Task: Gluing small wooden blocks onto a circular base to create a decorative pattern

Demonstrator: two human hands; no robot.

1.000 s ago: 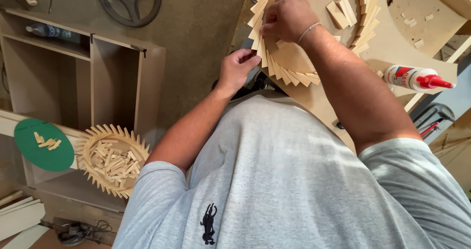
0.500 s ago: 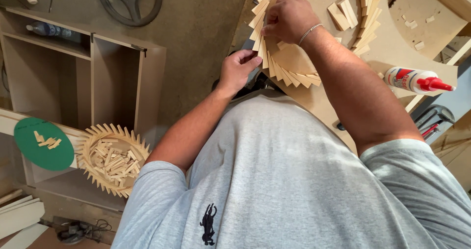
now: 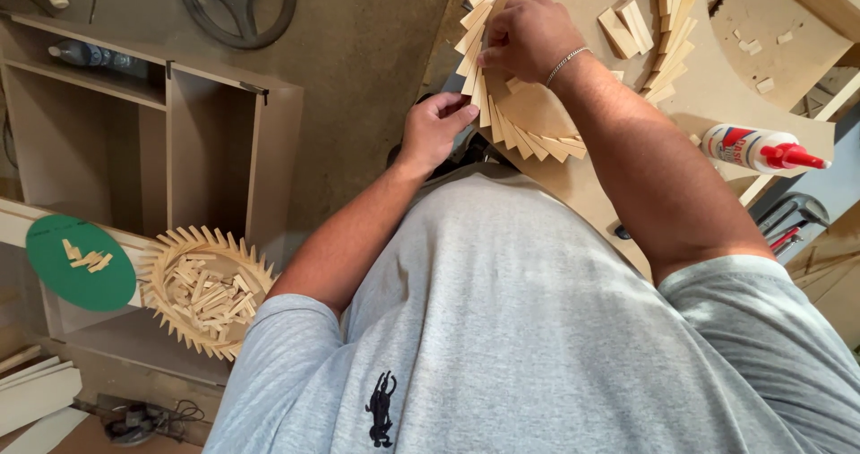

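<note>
L hand (image 3: 436,130) curled in loose grip, R hand (image 3: 528,38) pinching (fingers bent).

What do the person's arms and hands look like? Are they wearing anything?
Both arms are bare up to short grey T-shirt sleeves. The right hand has a thin silvery chain bracelet at the wrist. The left hand wears nothing. No gloves.

The ring of sticks (image 3: 528,132) lay on the board (image 3: 717,87); the glue bottle (image 3: 757,148) lay right of the ring, the basket (image 3: 204,288) far left.
</note>
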